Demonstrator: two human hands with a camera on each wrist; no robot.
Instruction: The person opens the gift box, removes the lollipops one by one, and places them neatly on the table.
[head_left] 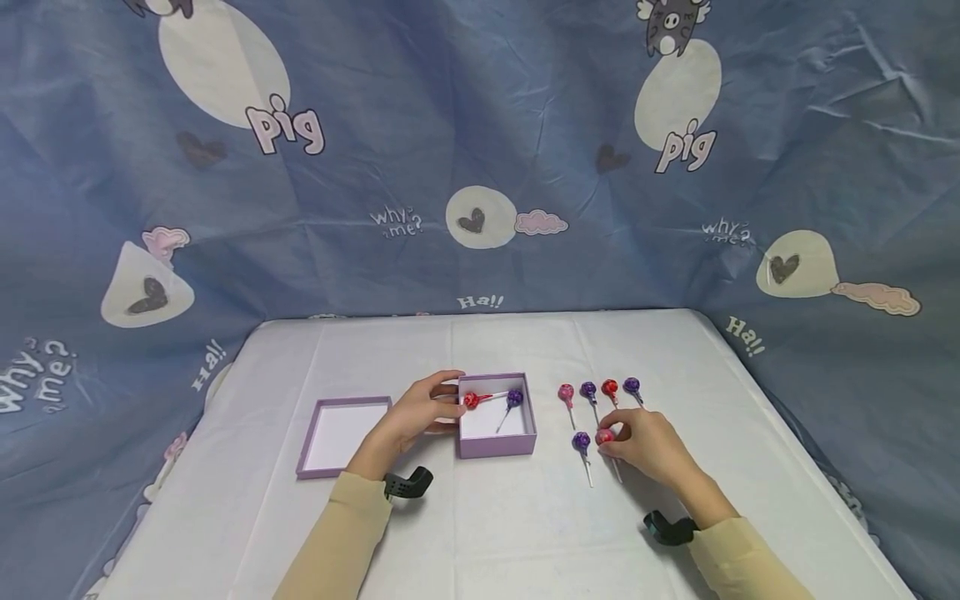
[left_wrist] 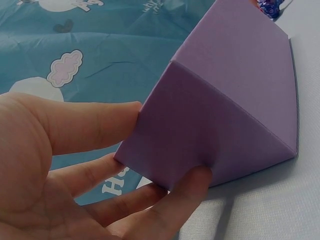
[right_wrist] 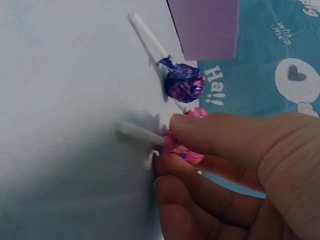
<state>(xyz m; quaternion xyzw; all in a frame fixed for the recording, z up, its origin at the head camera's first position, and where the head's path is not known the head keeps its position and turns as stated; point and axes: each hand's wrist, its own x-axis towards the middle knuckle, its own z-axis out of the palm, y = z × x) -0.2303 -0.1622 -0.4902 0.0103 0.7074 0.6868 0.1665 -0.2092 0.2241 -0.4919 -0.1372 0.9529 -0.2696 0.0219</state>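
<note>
An open purple box (head_left: 497,446) stands mid-table, holding a red lollipop (head_left: 471,400) and a purple lollipop (head_left: 514,398). My left hand (head_left: 420,410) rests against its left side, fingertips and thumb touching the purple wall (left_wrist: 180,125). To the right, my right hand (head_left: 648,446) pinches a pink lollipop (head_left: 604,436) between thumb and forefinger near the base of its wrapped head; its stick (right_wrist: 142,134) points away from the fingers. Just left of that lies another purple lollipop (head_left: 581,442), also visible in the right wrist view (right_wrist: 185,83).
Behind the right hand lie a pink lollipop (head_left: 566,392), a purple one (head_left: 588,389), a red one (head_left: 610,387) and another purple one (head_left: 632,385). The purple-rimmed lid (head_left: 308,442) lies left of the box. A blue patterned cloth (head_left: 480,275) hangs behind the white table.
</note>
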